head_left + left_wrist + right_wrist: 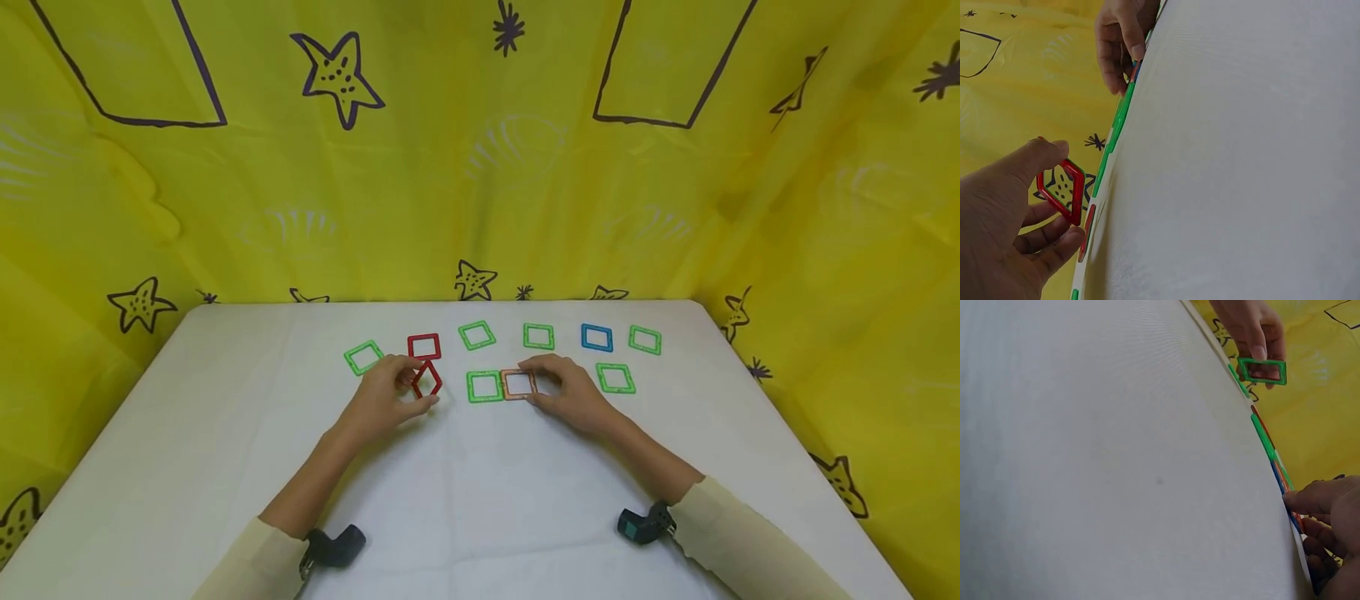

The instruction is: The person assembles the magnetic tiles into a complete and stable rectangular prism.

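Note:
My left hand (382,392) pinches a red square frame tile (427,380) between thumb and fingers, lifted and tilted above the table. It looks like a magnetic building tile. Red faces the left wrist view, while a green face (1262,371) shows in the right wrist view; whether two tiles are stacked I cannot tell. My right hand (573,396) grips the right side of an orange square tile (517,396) lying flat, thumb at the near corner and fingers at the far one. A green square tile (485,387) touches the orange one on its left. Blue shows beneath the orange edge (1280,477).
A red tile (424,347) lies just beyond my left hand, with a green tile (363,357) to its left. Along the back lie more green tiles (538,337) and a blue one (597,337). Another green tile (616,378) is right of my right hand. A yellow curtain (480,167) surrounds the white table (480,500).

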